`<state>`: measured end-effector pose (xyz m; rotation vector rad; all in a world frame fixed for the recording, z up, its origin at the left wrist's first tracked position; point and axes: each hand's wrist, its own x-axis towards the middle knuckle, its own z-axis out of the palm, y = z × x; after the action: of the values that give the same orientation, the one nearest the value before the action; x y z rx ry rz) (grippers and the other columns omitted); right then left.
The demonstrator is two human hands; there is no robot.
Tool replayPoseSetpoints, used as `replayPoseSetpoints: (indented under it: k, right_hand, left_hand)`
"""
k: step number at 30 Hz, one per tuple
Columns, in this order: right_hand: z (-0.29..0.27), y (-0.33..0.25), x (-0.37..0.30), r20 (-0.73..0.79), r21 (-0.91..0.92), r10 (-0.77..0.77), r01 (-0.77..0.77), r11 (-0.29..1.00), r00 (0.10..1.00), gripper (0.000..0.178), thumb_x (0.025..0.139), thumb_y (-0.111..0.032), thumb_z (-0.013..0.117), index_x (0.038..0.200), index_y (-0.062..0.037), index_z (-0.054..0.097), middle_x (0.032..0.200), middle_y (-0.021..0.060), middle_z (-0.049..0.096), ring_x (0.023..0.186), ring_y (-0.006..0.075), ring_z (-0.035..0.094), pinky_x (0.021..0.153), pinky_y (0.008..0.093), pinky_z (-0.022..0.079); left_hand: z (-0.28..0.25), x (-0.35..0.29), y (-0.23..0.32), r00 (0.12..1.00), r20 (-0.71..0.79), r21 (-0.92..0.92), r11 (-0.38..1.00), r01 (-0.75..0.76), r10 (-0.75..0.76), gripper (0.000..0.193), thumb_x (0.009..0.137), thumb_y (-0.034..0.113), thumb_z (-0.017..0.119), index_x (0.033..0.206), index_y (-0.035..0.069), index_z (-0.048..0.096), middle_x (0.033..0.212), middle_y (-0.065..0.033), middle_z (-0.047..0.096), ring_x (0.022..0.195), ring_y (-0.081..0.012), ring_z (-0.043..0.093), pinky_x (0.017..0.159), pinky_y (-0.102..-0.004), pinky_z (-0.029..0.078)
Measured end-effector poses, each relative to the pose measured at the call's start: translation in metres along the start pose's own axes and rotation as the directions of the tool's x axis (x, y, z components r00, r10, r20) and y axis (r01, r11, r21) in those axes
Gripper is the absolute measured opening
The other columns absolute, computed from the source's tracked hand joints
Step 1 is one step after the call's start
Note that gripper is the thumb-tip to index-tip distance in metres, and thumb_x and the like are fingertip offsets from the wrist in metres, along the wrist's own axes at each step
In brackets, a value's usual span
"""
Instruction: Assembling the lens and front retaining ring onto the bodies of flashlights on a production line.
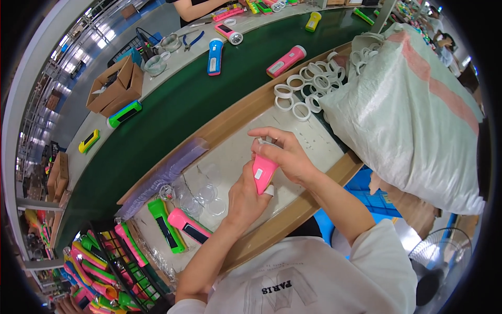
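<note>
A pink flashlight (pixel 264 171) is held over the work tray, its wide end up and away from me. My left hand (pixel 247 198) wraps round its lower body, with a white covering on one fingertip. At the wide end, my right hand (pixel 286 156) closes its fingers round the rim, where a bit of white shows; the fingers hide most of it. Clear round discs (pixel 207 193) lie to the left of my hands. Beyond them leans a long row of stacked clear discs (pixel 170 170). A green flashlight (pixel 166 225) and another pink flashlight (pixel 189 226) lie beside my left forearm.
White rings (pixel 301 111) are heaped at the tray's far right, by a large white woven sack (pixel 402 115). A green conveyor belt (pixel 172 115) curves past, carrying a blue flashlight (pixel 215 56) and others. A black basket of flashlights (pixel 117 261) stands lower left. Another person's arm (pixel 196 9) shows at the top.
</note>
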<state>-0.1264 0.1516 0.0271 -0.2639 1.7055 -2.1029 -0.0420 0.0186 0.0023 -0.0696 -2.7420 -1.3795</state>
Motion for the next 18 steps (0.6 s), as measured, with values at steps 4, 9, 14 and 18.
replayPoseSetpoints:
  k: [4,9,14,18]
  right_hand:
    - [-0.020,-0.011,0.015,0.020,0.178,0.054,-0.056,0.982,0.998,0.040,0.093,-0.028,0.062,0.123,-0.0009,0.057,0.098,0.0095,0.063,0.094,0.0177,0.062,0.081,0.0314,0.050]
    - [-0.082,0.001,0.044,-0.078,-0.907,-0.411,0.106,0.408,0.908,0.037,0.095,-0.034,0.057,0.113,-0.0009,0.061,0.098,0.0083,0.064,0.093,0.0184,0.061,0.082,0.0331,0.048]
    - [-0.056,-0.008,0.033,0.038,0.087,-0.150,0.146,0.985,0.988,0.051,0.088,-0.037,0.066,0.122,-0.0022,0.052,0.116,0.0101,0.059,0.108,0.0195,0.057,0.093,0.0346,0.045]
    - [-0.018,-0.015,0.012,0.102,0.387,-0.104,0.057,0.920,0.989,0.058,0.082,-0.038,0.073,0.125,-0.0063,0.050,0.113,0.0117,0.059,0.110,0.0252,0.059,0.096,0.0389,0.047]
  left_hand:
    - [-0.018,0.016,0.011,0.997,0.070,-0.010,0.999,0.033,-0.032,0.061,0.075,0.013,0.069,0.127,0.004,0.039,0.106,-0.0258,0.061,0.092,-0.0444,0.062,0.076,-0.0483,0.050]
    - [-0.054,0.064,0.002,0.999,0.001,0.304,0.952,-0.036,0.037,0.057,0.075,0.018,0.071,0.123,0.004,0.045,0.109,-0.0228,0.061,0.095,-0.0422,0.061,0.078,-0.0479,0.050]
    - [-0.059,0.078,0.008,0.923,0.361,-0.276,0.931,0.240,-0.131,0.062,0.073,0.017,0.075,0.126,0.004,0.046,0.108,-0.0085,0.058,0.095,-0.0171,0.057,0.083,-0.0310,0.046]
    - [-0.030,0.042,0.023,0.857,0.495,-0.447,0.803,0.393,-0.144,0.057,0.074,0.011,0.075,0.124,0.006,0.046,0.103,-0.0034,0.055,0.095,-0.0140,0.054,0.085,-0.0299,0.045]
